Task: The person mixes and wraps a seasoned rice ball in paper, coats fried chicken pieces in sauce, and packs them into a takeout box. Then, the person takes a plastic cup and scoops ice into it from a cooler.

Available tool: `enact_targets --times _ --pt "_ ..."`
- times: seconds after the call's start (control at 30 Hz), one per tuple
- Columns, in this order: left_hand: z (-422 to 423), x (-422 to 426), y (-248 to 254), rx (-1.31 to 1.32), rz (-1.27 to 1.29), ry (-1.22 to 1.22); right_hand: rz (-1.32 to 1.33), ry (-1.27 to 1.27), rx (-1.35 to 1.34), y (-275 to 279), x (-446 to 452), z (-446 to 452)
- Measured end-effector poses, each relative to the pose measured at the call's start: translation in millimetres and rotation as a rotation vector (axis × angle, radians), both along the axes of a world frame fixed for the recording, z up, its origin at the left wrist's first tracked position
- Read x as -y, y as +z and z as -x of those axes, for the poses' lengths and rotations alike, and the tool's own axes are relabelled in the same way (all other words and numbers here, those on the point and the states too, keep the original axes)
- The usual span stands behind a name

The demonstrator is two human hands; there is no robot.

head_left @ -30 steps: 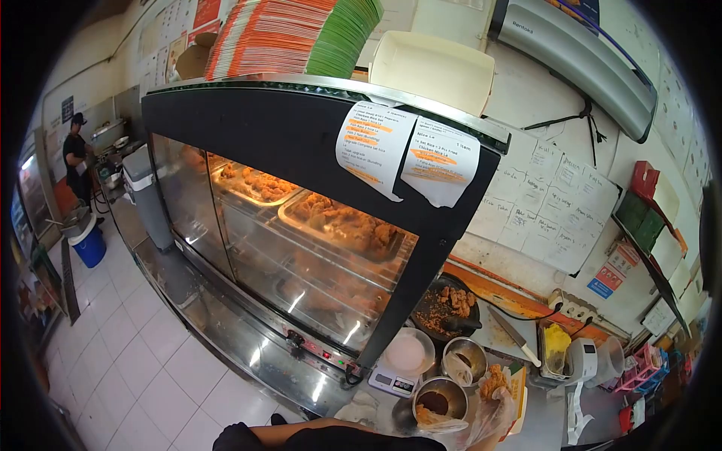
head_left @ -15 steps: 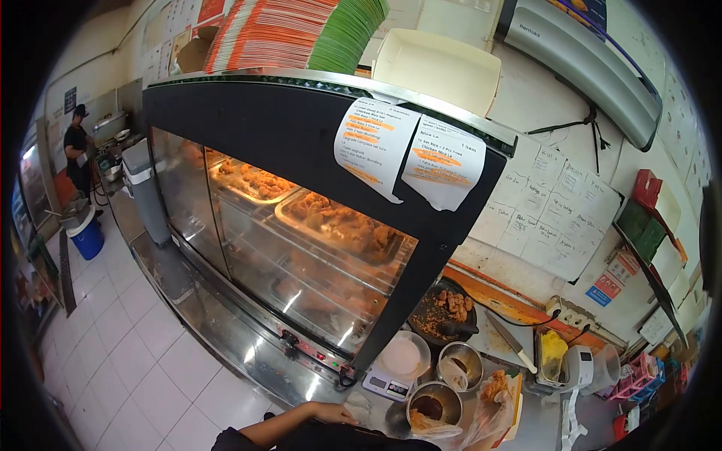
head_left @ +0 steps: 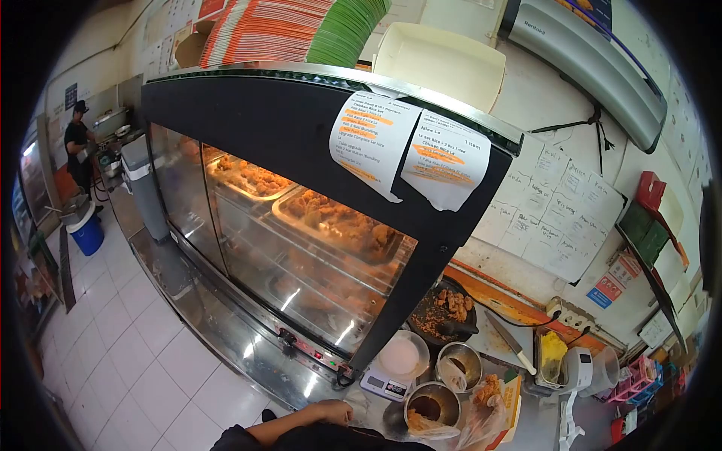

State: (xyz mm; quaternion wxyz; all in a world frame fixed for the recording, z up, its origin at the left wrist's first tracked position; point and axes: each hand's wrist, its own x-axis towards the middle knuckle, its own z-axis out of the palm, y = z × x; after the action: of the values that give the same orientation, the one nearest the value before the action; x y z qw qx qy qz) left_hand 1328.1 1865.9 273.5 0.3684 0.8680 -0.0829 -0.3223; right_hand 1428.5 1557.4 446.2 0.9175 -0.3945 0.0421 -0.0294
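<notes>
At the bottom of the view my left hand (head_left: 335, 411) rests by the counter's front edge with its fingers curled; nothing shows in it. A sliver of my right hand (head_left: 478, 445) shows at the lower edge, mostly covered by a clear plastic bag (head_left: 481, 419). Through this plastic the hand grips a piece of fried chicken (head_left: 489, 389), just left of a paper food box (head_left: 513, 402) with coloured edges. Left of the bag stands a steel bowl (head_left: 449, 406) with dark red sauce and crumpled plastic on its rim. Another steel bowl (head_left: 471, 361) sits behind it.
A heated display case (head_left: 301, 248) of fried chicken fills the middle. Beside it are a digital scale (head_left: 383, 385), a stone mortar (head_left: 470, 331) with a pestle, and a knife (head_left: 511, 343). Another person (head_left: 77, 146) stands far left, near a blue bucket (head_left: 86, 234).
My left hand has drawn back slightly, its fingers more curled. The fried chicken in the plastic has shifted a little left and down, away from the box.
</notes>
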Motion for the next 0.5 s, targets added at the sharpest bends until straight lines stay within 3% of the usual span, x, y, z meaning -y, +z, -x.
enact_targets --times 0.5 --pt "1 2 4 -0.002 0.028 -0.013 -0.120 0.029 0.070 -20 10 -11"
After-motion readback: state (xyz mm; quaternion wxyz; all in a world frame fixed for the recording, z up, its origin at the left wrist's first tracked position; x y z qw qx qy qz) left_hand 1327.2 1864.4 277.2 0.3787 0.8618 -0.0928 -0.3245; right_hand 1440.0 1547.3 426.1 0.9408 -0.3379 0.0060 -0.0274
